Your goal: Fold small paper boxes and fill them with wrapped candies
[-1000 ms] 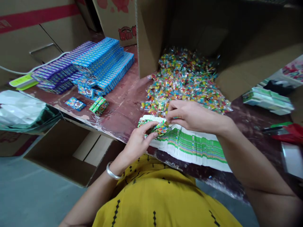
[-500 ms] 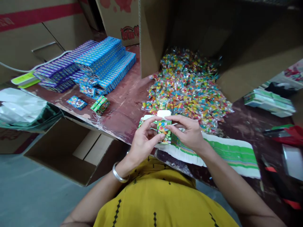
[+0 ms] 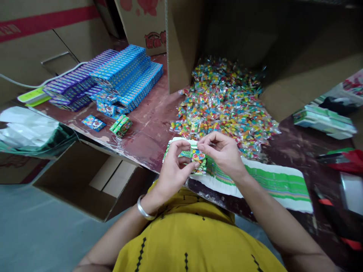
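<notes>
A small green printed candy box [image 3: 199, 162] is held upright between my hands above the table's near edge. My left hand [image 3: 176, 162] grips it from the left, thumb on its front face and fingers behind. My right hand [image 3: 222, 153] pinches at the box's top flap with thumb and forefinger. Beneath and beside both hands lies a long row of flat green-and-white cartons [image 3: 278, 183]. Just beyond my fingers spreads a heap of clear packets of colourful candy [image 3: 224, 105].
Stacked blue boxes [image 3: 121, 68] and purple boxes [image 3: 76, 83] stand at the left of the table [image 3: 147, 139]. Two green boxes [image 3: 121, 125] sit nearer. A large carton [image 3: 181, 45] lies open around the candy heap. Below the edge is another open carton [image 3: 70, 177].
The white top flap stood up from the box before; now it is folded down under my fingertips. My right thumb and forefinger have moved from the front face to the top edge.
</notes>
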`<move>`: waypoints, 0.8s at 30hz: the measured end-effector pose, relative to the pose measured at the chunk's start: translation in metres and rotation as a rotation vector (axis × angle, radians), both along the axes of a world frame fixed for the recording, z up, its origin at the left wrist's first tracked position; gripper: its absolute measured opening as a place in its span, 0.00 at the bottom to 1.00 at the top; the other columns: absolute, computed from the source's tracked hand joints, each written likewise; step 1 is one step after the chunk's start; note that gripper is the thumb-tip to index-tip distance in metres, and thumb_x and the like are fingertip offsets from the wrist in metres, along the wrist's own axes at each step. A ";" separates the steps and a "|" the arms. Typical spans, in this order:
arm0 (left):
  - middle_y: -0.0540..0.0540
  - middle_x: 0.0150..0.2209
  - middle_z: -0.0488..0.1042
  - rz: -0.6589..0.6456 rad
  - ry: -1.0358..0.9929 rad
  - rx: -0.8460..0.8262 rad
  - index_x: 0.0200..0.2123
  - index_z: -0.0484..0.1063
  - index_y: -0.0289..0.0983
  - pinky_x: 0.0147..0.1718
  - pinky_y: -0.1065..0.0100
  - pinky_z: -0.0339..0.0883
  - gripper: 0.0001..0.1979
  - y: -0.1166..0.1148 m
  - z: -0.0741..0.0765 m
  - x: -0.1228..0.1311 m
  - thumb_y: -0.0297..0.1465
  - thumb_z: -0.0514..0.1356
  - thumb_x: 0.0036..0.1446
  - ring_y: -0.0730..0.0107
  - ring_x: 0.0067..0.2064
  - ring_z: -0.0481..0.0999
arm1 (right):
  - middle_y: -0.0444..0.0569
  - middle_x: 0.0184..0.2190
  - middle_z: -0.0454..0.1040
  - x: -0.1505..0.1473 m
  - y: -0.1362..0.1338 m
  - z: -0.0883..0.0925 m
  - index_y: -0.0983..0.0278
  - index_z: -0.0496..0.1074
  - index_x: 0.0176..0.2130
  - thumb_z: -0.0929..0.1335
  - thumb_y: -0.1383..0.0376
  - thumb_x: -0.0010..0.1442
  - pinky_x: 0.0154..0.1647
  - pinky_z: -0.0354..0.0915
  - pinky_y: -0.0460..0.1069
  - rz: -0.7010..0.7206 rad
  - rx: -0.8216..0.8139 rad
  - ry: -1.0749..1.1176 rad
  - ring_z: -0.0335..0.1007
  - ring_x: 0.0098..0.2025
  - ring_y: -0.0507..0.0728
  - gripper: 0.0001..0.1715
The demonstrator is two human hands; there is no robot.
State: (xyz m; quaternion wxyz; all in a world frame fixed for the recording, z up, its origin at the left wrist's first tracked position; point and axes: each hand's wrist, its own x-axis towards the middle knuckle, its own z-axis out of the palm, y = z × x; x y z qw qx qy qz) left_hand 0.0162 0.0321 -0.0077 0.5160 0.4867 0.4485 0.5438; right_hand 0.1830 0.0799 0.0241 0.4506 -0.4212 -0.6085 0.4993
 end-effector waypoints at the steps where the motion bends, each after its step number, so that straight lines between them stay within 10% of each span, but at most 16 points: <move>1: 0.45 0.50 0.68 0.002 0.041 0.030 0.50 0.65 0.43 0.41 0.71 0.74 0.25 0.000 -0.001 -0.001 0.27 0.70 0.51 0.64 0.53 0.72 | 0.46 0.33 0.78 0.001 0.002 0.002 0.61 0.74 0.32 0.78 0.56 0.53 0.38 0.71 0.51 0.007 -0.028 -0.026 0.74 0.36 0.55 0.15; 12: 0.45 0.52 0.71 -0.151 0.161 0.014 0.61 0.65 0.47 0.36 0.71 0.76 0.31 0.000 0.006 -0.014 0.27 0.67 0.55 0.78 0.33 0.74 | 0.46 0.28 0.76 0.006 0.016 0.013 0.63 0.75 0.27 0.75 0.57 0.57 0.36 0.66 0.51 0.098 0.006 -0.191 0.71 0.32 0.54 0.15; 17: 0.46 0.54 0.71 -0.173 0.087 0.008 0.56 0.69 0.45 0.40 0.71 0.76 0.25 0.001 0.008 -0.016 0.26 0.67 0.55 0.73 0.40 0.76 | 0.48 0.36 0.78 0.008 0.004 0.011 0.62 0.76 0.33 0.71 0.61 0.63 0.40 0.67 0.52 0.108 0.189 -0.315 0.73 0.40 0.56 0.08; 24: 0.45 0.54 0.71 -0.168 0.090 0.009 0.54 0.70 0.43 0.43 0.71 0.75 0.23 0.003 0.011 -0.014 0.25 0.66 0.55 0.65 0.51 0.74 | 0.47 0.29 0.77 0.011 0.010 0.012 0.63 0.74 0.27 0.72 0.56 0.62 0.36 0.69 0.51 0.111 0.043 -0.250 0.74 0.34 0.56 0.16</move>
